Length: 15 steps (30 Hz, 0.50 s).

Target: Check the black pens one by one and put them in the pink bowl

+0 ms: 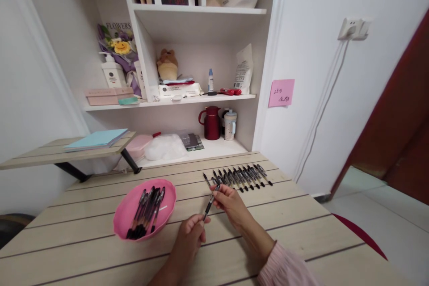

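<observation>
A black pen (pixel 210 202) is held at a slant above the table between my two hands. At its lower end, the fingers of my left hand (pixel 190 237) are pinched together. Near the upper end, the thumb and fingers of my right hand (pixel 232 205) close around the pen. Just beyond my right hand lies a row of similar pens (pixel 246 177), side by side on the table. To the left of my hands stands a pink bowl (pixel 122 210) with a scalloped rim, which holds a bundle of more black pens (pixel 147 210).
The slatted wooden table (pixel 100 257) meets a white shelf unit at its back. A small raised stand (pixel 43 152) carries blue paper (pixel 97 137) at the left. On the lowest shelf are a dark red jug (pixel 212 124) and a cup (pixel 230 126). A pink note (pixel 281 93) sticks to the wall.
</observation>
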Each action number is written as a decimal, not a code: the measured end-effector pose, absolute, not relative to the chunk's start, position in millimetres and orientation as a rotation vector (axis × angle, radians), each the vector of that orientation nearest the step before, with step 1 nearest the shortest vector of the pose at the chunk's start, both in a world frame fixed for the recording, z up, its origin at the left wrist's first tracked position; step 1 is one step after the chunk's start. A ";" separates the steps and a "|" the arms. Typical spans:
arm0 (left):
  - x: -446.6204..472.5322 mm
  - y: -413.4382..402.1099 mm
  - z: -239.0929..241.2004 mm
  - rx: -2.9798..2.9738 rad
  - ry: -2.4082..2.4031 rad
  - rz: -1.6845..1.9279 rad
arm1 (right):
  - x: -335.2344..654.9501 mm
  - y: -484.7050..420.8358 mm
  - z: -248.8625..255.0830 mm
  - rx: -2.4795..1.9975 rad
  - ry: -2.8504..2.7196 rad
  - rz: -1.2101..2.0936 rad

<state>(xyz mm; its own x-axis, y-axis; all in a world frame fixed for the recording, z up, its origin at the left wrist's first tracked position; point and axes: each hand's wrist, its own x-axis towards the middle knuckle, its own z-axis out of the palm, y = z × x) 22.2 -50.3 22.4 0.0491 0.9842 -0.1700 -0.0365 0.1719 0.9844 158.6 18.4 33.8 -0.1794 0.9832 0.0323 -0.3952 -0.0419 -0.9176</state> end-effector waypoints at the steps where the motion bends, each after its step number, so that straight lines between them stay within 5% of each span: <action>1: 22.1 -50.4 22.5 1.074 1.221 1.071 | 157.1 16.6 33.1 -0.817 -1.059 1.527; 15: 17.4 -44.9 9.9 1.182 1.230 1.090 | 141.4 5.3 22.8 -0.851 -1.192 1.590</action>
<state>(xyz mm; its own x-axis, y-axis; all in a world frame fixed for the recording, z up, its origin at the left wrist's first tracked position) 17.4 -44.9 9.9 0.0525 0.9942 -0.0941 0.0263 0.0929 0.9953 141.4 5.3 22.8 -0.3156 0.9489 0.0069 -0.2724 -0.0836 -0.9586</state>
